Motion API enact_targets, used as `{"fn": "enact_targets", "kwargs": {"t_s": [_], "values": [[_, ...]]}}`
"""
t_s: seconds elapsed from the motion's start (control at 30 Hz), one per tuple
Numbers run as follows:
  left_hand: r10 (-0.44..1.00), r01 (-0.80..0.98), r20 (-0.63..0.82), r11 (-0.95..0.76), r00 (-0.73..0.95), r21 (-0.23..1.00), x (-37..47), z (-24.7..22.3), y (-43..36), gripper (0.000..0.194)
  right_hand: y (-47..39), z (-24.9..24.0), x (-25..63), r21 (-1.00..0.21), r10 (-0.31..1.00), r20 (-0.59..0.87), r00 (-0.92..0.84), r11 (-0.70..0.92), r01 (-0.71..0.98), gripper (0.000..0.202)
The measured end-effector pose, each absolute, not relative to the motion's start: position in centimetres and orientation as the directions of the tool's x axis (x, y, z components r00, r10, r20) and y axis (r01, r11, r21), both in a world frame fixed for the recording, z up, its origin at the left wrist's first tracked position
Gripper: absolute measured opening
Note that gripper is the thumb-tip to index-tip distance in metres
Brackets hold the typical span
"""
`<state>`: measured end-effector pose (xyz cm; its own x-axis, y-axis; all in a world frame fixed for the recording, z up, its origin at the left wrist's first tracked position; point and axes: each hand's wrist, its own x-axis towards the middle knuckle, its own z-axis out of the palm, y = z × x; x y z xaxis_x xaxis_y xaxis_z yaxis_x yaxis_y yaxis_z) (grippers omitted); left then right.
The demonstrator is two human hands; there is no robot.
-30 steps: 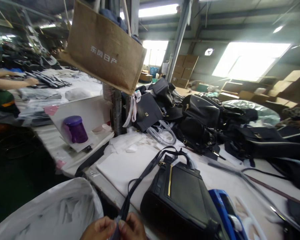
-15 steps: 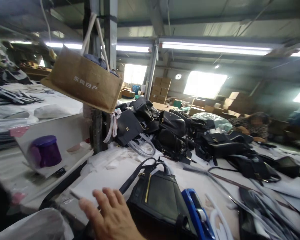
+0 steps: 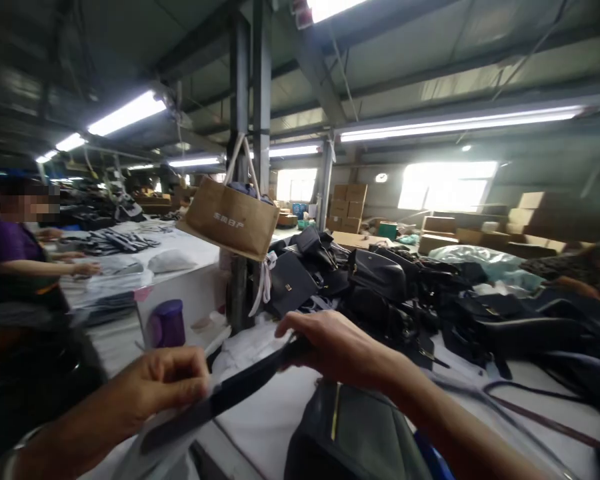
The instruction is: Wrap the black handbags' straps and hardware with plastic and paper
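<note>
Tube lights [image 3: 460, 125] are strung beneath a dim workshop roof [image 3: 430, 60], and the foreground is taken up by a white worktable [image 3: 280, 427]. Toward seven o'clock in the view, above the table, a dark strap [image 3: 245, 385] is held up between two hands, its long axis set from eight o'clock to two. Near the two o'clock end it is gripped by the right hand [image 3: 330, 340], whose fingers are closed around it. By the left hand [image 3: 153, 387], a clear sleeve [image 3: 173, 427] around the strap's lower part is pinched between thumb and curled fingers. The strap is flat, smooth and slightly bowed; the sleeve is thin and filmy. Between five and six o'clock, a boxy black bag [image 3: 365, 433] of leather-like material, trimmed with a gold zip [image 3: 335, 413], is partly covered by the right forearm [image 3: 455, 413]. Dark bags [image 3: 380, 277] are heaped at four o'clock, a purple mug [image 3: 167, 325] is seen at eight, and a brown tote [image 3: 230, 219] is hung by a post [image 3: 239, 80] between nine and ten.
</note>
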<state>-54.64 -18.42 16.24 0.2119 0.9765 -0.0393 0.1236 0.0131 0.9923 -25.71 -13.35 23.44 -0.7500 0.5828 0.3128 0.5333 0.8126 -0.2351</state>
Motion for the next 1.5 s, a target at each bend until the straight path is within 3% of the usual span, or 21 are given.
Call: {"fn": "enact_targets", "kwargs": {"t_s": [0.1,0.17,0.27,0.4,0.53,0.7,0.83,1.0,1.23,1.33,1.4,1.5], "values": [[0.966,0.048,-0.008,-0.005,0.258,0.999,-53.2,16.8,-18.0,0.041,-14.1,25.3,-23.8,-0.196,0.562,0.224,-0.796,0.826,0.528,0.051],[0.965,0.010,0.011,-0.014,0.262,1.000,-51.7,17.0,-17.6,0.041,-14.4,26.1,-22.8,-0.201,0.551,0.223,-0.804,0.833,0.515,0.047],[0.950,-0.007,0.036,-0.036,0.309,0.999,-49.8,18.4,-17.4,0.034,-14.3,27.5,-21.7,-0.304,0.582,0.307,-0.753,0.810,0.502,0.032],[0.934,-0.020,0.080,-0.078,0.347,0.997,-48.0,22.2,-17.5,0.027,-12.9,28.8,-20.9,-0.462,0.657,0.468,-0.591,0.752,0.470,0.047],[0.942,-0.041,0.084,-0.075,0.325,0.996,-45.9,24.1,-17.2,0.018,-11.2,28.8,-20.3,-0.514,0.674,0.542,-0.503,0.739,0.436,0.039],[0.960,-0.130,0.076,-0.041,0.271,0.991,-42.9,22.7,-15.8,0.024,-10.5,28.2,-19.5,-0.537,0.671,0.575,-0.468,0.741,0.402,0.030],[0.971,-0.142,0.056,-0.023,0.234,0.990,-40.5,21.1,-14.5,0.028,-11.0,27.9,-19.0,-0.474,0.622,0.572,-0.534,0.783,0.404,0.033],[0.960,-0.248,0.093,-0.025,0.264,0.968,-36.9,20.8,-13.5,0.026,-11.5,27.1,-17.3,-0.446,0.606,0.640,-0.472,0.793,0.414,0.031],[0.912,-0.420,0.147,0.029,0.382,0.907,-31.1,22.7,-12.4,0.016,-12.4,25.6,-14.6,-0.124,0.617,0.563,-0.549,0.720,0.683,0.027],[0.918,-0.457,0.119,0.073,0.378,0.886,-29.5,22.5,-12.2,0.020,-12.9,25.0,-13.9,-0.081,0.648,0.504,-0.571,0.693,0.716,0.029],[0.922,-0.430,0.115,0.061,0.371,0.901,-29.0,22.1,-12.3,0.020,-12.9,24.3,-13.2,-0.200,0.679,0.489,-0.547,0.698,0.688,0.029],[0.935,-0.378,0.130,0.005,0.331,0.926,-28.8,21.9,-12.7,0.018,-12.1,22.6,-12.0,-0.606,0.770,0.420,-0.481,0.632,0.484,0.039]]}}
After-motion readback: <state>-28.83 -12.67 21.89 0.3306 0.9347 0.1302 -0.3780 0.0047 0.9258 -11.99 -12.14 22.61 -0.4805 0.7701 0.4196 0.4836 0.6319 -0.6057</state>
